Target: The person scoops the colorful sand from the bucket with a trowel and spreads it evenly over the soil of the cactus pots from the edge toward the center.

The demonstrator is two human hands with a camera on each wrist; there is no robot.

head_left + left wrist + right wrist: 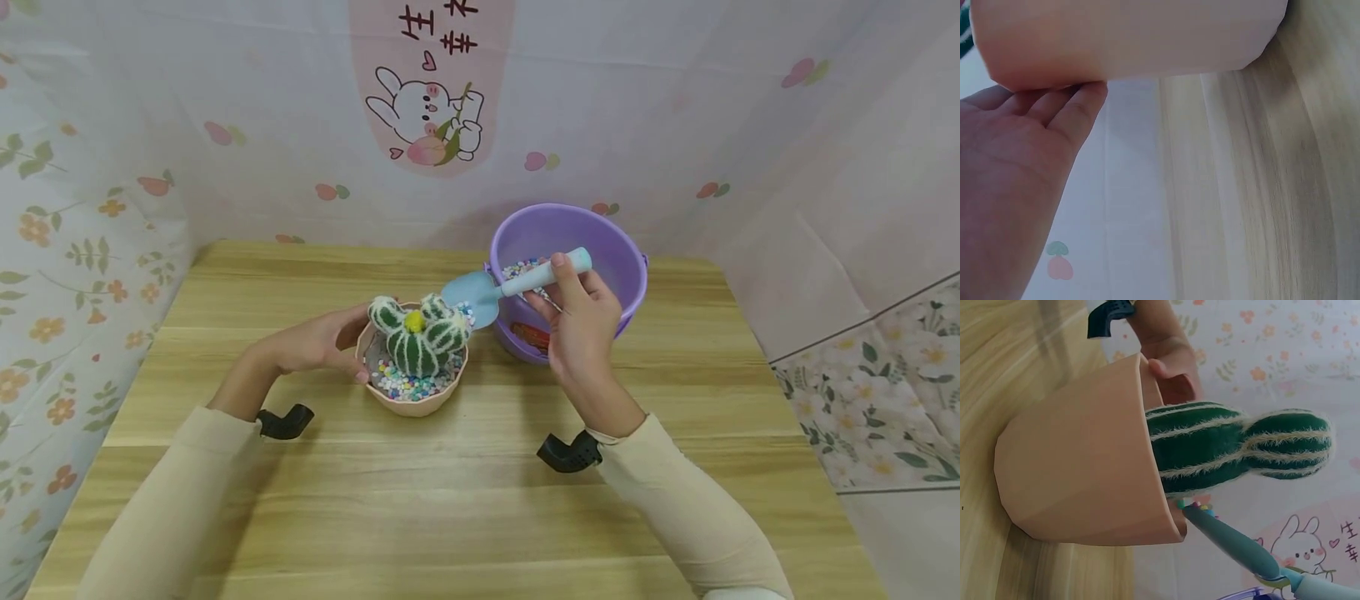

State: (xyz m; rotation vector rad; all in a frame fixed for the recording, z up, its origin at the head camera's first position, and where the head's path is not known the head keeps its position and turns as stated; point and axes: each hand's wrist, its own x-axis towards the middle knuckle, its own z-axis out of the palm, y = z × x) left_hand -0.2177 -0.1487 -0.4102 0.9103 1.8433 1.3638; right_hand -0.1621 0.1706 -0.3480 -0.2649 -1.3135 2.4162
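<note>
A peach flowerpot (414, 407) stands on the table, holding a fuzzy green cactus (417, 357) with a yellow top. Colourful small pebbles (408, 387) cover part of the grey surface around the cactus, mostly at the front. My left hand (324, 342) holds the pot by its left side, the thumb near the rim. My right hand (587, 329) grips the pale blue handle of a garden trowel (472, 293). The trowel's blade, with some pebbles at its tip, meets the pot's right rim beside the cactus. In the right wrist view the trowel (1229, 540) points down to the rim.
Behind my right hand is a purple bucket (628, 304) with more pebbles inside and a reddish label on its front. The wooden table (450, 517) ends against a printed cloth backdrop (262, 167). Black wrist mounts (570, 452) stick out below both sleeves.
</note>
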